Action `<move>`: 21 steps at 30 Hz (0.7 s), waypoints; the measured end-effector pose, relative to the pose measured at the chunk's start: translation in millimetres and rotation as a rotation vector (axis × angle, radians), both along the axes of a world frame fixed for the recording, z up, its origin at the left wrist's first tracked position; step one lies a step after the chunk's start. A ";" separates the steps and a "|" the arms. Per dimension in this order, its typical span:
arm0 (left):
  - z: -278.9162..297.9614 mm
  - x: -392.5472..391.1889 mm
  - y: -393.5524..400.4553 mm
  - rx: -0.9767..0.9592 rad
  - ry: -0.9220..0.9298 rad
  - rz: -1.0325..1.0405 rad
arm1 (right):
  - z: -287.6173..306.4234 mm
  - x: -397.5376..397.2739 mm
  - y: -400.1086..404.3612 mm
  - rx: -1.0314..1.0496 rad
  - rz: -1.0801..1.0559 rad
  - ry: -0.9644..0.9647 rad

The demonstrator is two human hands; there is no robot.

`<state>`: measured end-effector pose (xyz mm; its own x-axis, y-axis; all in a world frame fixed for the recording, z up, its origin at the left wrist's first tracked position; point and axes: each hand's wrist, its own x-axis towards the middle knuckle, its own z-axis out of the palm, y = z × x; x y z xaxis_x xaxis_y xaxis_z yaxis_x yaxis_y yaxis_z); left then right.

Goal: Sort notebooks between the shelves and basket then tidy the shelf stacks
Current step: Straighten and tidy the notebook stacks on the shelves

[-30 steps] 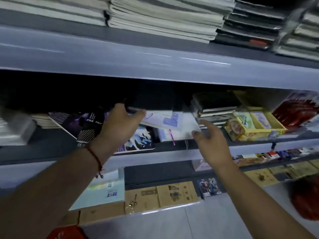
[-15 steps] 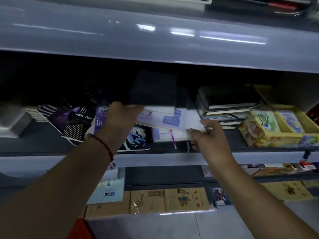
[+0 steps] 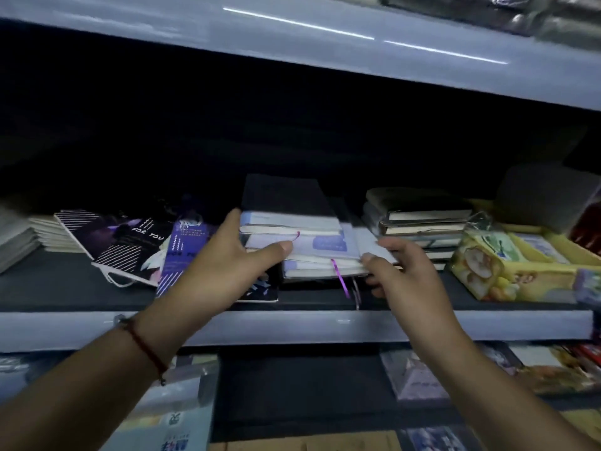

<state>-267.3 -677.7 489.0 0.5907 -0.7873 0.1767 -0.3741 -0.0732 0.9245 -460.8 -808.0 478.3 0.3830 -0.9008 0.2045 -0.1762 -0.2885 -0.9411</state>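
Note:
A stack of pale blue and white notebooks [image 3: 312,252] with a black-covered one on top lies on the middle shelf [image 3: 292,327]. Purple ribbon markers hang from its front. My left hand [image 3: 227,265] holds the stack's left end, thumb across the front edge and fingers behind it. My right hand [image 3: 400,275] pinches the stack's right front corner between thumb and fingers. The basket is not in view.
Purple and black striped notebooks [image 3: 130,242] lie left of the stack. Dark hardcover notebooks [image 3: 419,219] are piled to its right, then a yellow box of packets [image 3: 507,265]. Grey booklets [image 3: 19,239] sit far left. The upper shelf [image 3: 292,37] overhangs. More stationery fills the shelf below.
Both hands have set the notebooks down onto the shelf stack and now hold its two ends. The camera has moved closer and tilted down.

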 end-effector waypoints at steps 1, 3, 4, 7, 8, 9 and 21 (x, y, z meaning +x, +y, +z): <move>0.4 -2.7 -0.4 -0.010 -0.032 -0.014 | -3.9 -1.0 -2.5 -0.040 0.001 -0.008; -3.0 -5.1 -0.4 -0.022 -0.080 -0.038 | -13.1 -1.0 -4.7 -0.104 0.009 -0.017; -6.1 -4.1 -0.7 -0.030 -0.102 -0.045 | -17.9 -0.5 -5.2 -0.136 0.011 -0.021; -15.1 3.9 -4.3 -0.034 -0.167 -0.036 | -30.1 -1.5 -9.3 -0.271 0.000 -0.007; -16.9 6.1 -4.1 -0.046 -0.180 -0.042 | -32.9 -2.6 -10.5 -0.309 0.002 -0.010; -19.0 7.8 -3.9 -0.064 -0.190 -0.046 | -35.5 -2.9 -12.1 -0.335 0.005 -0.020; -21.5 9.7 -4.9 -0.017 -0.257 -0.015 | -42.6 -0.7 -9.6 -0.478 -0.063 0.073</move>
<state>-257.6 -682.6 467.6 0.5132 -0.7910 0.3332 -0.5981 -0.0512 0.7998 -461.4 -817.7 435.7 0.3594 -0.7346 0.5755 -0.2682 -0.6721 -0.6902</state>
